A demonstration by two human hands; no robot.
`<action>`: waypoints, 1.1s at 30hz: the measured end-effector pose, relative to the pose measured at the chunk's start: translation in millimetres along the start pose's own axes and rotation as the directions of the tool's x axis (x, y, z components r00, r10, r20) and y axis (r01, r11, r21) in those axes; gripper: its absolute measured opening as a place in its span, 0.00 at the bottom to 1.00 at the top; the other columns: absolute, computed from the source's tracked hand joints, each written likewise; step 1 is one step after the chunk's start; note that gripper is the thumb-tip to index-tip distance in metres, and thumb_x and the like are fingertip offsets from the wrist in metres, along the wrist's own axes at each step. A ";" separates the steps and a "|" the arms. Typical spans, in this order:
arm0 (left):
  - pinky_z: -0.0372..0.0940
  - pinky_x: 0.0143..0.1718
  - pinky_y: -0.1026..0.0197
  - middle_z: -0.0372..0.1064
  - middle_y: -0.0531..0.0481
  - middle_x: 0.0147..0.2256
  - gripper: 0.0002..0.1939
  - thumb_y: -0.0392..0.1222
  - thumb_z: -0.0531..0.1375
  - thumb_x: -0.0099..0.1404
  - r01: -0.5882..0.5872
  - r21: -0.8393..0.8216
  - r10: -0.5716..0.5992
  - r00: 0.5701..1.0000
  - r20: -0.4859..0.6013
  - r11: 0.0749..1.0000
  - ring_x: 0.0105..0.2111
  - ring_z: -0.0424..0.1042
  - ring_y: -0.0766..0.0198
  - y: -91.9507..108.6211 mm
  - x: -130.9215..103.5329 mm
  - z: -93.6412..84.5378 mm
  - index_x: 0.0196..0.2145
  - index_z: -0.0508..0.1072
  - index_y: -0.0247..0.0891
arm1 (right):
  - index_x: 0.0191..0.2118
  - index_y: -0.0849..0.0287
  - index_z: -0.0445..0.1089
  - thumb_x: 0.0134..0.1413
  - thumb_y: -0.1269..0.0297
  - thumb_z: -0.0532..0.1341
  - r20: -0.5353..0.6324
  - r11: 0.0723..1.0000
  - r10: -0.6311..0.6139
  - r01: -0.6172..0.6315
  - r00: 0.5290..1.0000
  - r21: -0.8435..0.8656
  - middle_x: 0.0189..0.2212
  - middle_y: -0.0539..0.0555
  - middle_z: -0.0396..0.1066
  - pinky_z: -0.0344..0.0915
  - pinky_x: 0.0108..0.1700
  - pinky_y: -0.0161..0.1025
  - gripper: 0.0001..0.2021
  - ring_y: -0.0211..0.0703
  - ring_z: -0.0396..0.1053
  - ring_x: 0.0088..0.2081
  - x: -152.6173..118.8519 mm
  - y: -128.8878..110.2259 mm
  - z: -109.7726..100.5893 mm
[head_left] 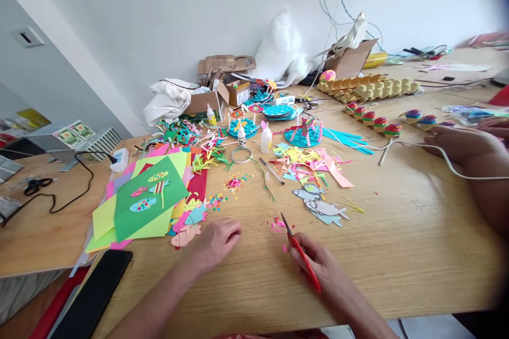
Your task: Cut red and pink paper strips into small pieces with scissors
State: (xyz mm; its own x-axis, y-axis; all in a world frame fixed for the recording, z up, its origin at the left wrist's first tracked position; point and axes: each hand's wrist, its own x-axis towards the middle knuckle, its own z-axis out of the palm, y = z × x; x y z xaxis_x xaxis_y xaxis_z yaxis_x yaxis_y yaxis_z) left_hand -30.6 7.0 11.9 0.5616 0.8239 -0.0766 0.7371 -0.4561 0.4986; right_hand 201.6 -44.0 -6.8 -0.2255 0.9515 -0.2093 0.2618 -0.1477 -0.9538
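Note:
My right hand (314,257) is closed round a pair of red-handled scissors (302,260). Their blades point up and to the left over small pink paper scraps (277,224). My left hand (218,242) rests on the table with its fingers curled; whatever they may hold is hidden. Just left of it lie paper fish cutouts in pink (185,236) and blue (196,215). Grey-white fish cutouts (326,208) are spread beyond my right hand. Tiny coloured paper dots (234,183) lie in a heap farther up the table.
Coloured paper sheets (119,217) bear decorated fish at left, near a black phone (93,294). Glue bottles (266,137), paper strips (306,159) and blue decorated discs (304,135) stand farther back. Another person's hand (457,145) is at right, by painted egg-carton pieces (379,123) and a white cord (441,153).

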 end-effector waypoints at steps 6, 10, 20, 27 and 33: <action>0.54 0.29 0.67 0.64 0.53 0.26 0.07 0.32 0.50 0.58 -0.101 -0.172 0.075 0.986 -0.151 0.980 0.27 0.61 0.68 33.2 13.1 11.9 0.27 0.66 0.38 | 0.30 0.59 0.59 0.45 0.58 0.58 -0.102 0.976 -0.034 0.054 0.994 0.209 0.21 0.45 0.56 0.53 0.24 0.31 0.11 0.33 0.54 0.23 11.3 -4.9 10.6; 0.55 0.29 0.67 0.64 0.53 0.25 0.06 0.30 0.52 0.55 -0.118 -0.281 0.079 0.986 -0.145 0.952 0.27 0.62 0.68 48.7 20.8 18.9 0.25 0.66 0.37 | 0.30 0.59 0.58 0.45 0.59 0.58 -0.101 0.951 -0.020 0.049 0.995 0.304 0.24 0.46 0.58 0.56 0.24 0.31 0.10 0.32 0.55 0.23 16.1 -12.1 15.2; 0.55 0.29 0.68 0.64 0.55 0.25 0.08 0.26 0.52 0.50 -0.045 -0.450 0.011 0.997 -0.078 0.892 0.27 0.61 0.69 52.6 25.0 27.6 0.26 0.66 0.37 | 0.27 0.59 0.57 0.39 0.65 0.60 -0.088 0.946 -0.047 0.073 0.995 0.317 0.21 0.45 0.57 0.53 0.21 0.30 0.10 0.31 0.54 0.21 18.5 -10.4 20.9; 0.54 0.26 0.69 0.59 0.57 0.22 0.09 0.29 0.54 0.50 0.090 -0.647 -0.125 0.992 -0.008 0.757 0.23 0.59 0.71 49.2 28.0 38.1 0.31 0.65 0.36 | 0.26 0.59 0.58 0.41 0.69 0.55 -0.180 0.991 -0.107 0.120 0.978 0.061 0.21 0.47 0.60 0.53 0.23 0.31 0.04 0.33 0.56 0.22 18.8 -0.8 22.6; 0.51 0.22 0.68 0.56 0.56 0.20 0.08 0.42 0.56 0.53 0.185 -0.794 -0.158 0.981 0.113 0.579 0.20 0.54 0.71 47.8 30.8 44.2 0.25 0.66 0.33 | 0.29 0.60 0.60 0.45 0.68 0.52 -0.281 0.944 -0.200 0.108 0.939 -0.311 0.20 0.48 0.61 0.53 0.24 0.32 0.03 0.35 0.57 0.22 12.4 -2.7 22.9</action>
State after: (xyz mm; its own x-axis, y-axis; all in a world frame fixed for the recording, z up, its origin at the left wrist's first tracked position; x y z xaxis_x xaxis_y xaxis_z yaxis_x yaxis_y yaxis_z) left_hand 38.6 -4.2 -4.8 0.4770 0.8421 -0.2516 0.2324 0.1553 0.9601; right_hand 176.6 -38.0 -11.8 0.0000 0.9985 0.0546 0.5150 0.0468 -0.8559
